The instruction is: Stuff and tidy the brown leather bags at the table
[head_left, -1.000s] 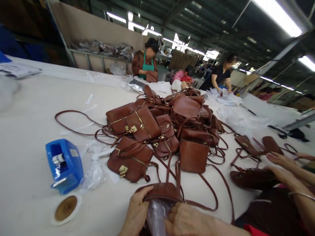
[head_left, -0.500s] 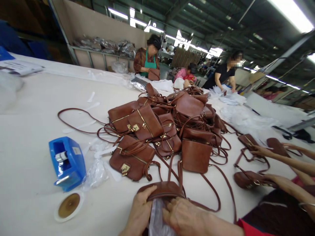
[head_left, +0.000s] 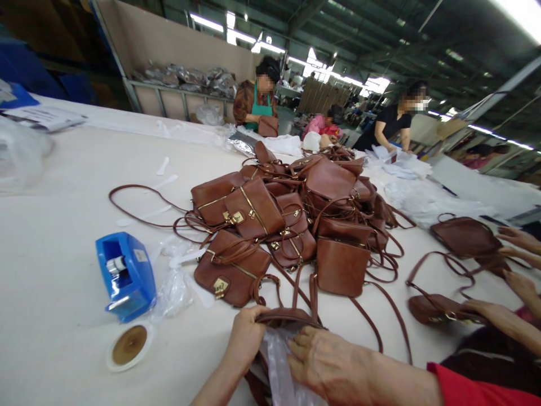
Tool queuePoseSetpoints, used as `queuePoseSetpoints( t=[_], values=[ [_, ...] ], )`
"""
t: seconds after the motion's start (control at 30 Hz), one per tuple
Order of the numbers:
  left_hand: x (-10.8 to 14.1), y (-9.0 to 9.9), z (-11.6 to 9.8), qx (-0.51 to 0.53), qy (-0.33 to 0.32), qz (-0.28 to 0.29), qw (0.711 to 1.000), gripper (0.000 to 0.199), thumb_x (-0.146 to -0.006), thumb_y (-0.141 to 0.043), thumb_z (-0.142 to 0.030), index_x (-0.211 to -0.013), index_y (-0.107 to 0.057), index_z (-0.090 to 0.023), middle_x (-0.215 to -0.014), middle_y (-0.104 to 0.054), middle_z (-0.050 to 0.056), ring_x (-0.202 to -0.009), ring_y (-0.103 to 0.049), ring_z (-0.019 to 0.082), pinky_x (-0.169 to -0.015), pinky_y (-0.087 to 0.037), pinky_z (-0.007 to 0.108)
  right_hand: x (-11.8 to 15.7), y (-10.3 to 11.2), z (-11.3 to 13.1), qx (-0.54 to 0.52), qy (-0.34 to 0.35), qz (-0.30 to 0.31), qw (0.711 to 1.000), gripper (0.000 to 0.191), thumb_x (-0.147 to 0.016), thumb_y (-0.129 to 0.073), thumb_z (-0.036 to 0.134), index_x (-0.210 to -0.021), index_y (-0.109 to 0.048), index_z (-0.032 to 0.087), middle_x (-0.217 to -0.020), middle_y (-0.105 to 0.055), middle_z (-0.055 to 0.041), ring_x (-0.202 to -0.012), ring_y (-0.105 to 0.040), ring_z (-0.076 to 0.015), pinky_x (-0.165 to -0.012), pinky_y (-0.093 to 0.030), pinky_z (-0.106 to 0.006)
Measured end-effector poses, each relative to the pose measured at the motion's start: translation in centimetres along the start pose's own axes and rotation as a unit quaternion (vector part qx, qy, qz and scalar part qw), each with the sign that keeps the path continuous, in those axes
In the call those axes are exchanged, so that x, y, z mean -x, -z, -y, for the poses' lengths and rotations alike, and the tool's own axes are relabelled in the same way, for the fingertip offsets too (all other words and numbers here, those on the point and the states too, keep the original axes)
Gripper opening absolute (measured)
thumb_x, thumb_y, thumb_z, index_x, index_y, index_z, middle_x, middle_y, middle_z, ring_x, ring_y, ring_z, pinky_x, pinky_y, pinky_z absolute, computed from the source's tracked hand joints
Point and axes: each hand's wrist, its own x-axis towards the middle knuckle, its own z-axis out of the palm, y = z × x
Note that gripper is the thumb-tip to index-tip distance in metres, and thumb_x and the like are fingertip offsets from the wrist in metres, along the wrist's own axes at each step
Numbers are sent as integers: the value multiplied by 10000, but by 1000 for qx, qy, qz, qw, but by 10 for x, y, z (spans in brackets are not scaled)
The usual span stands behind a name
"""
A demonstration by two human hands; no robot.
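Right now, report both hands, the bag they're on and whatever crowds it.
Left hand gripping brown handbag by its rim. Right hand at its opening, against translucent plastic. Heap of brown handbags close beyond.

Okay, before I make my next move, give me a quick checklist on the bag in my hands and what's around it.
1. Left hand holding the brown bag's rim: ok.
2. Bag mouth open: ok.
3. Right hand at the clear plastic: ok.
4. Right hand's grip firm: cannot tell.
5. Plastic fully inside: cannot tell, the picture's edge cuts it off.
6. Blue tape dispenser apart from both hands: ok.
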Motion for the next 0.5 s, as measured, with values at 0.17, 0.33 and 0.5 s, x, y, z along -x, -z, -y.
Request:
queuePoseSetpoints(
  t=[0.17, 0.33, 0.5],
  values=[
    [4, 4, -17, -275, -32, 2, 961, 402, -649, -338, -2, -879, -652, -101, -895, -679, 201, -916, -632, 317, -808, -467, 446, -7, -3, -7, -21, -9, 46, 999, 119, -749, -530, 151, -863, -548, 120, -786, -649, -73, -727, -600, -195, -598, -390, -319],
    [6, 5, -17, -352, -66, 44, 933, 371, -681, -330, -18, -869, -632, -125, -881, -677, 176, -911, -631, 309, -794, -470, 425, -22, 8, -12, -37, -69, 121, 990, 131, -773, -508, 137, -881, -578, 111, -768, -669, -110, -711, -638, -226, -495, -314, -314],
    [8, 2, -11, -364, -73, 58, 927, 367, -732, -315, -55, -919, -611, -168, -927, -683, 116, -921, -631, 272, -783, -473, 379, -33, 5, -11, -81, -130, 142, 978, 212, -803, -457, 120, -981, -567, 91, -856, -677, -130, -788, -655, -247, -543, -399, -315]
  ],
)
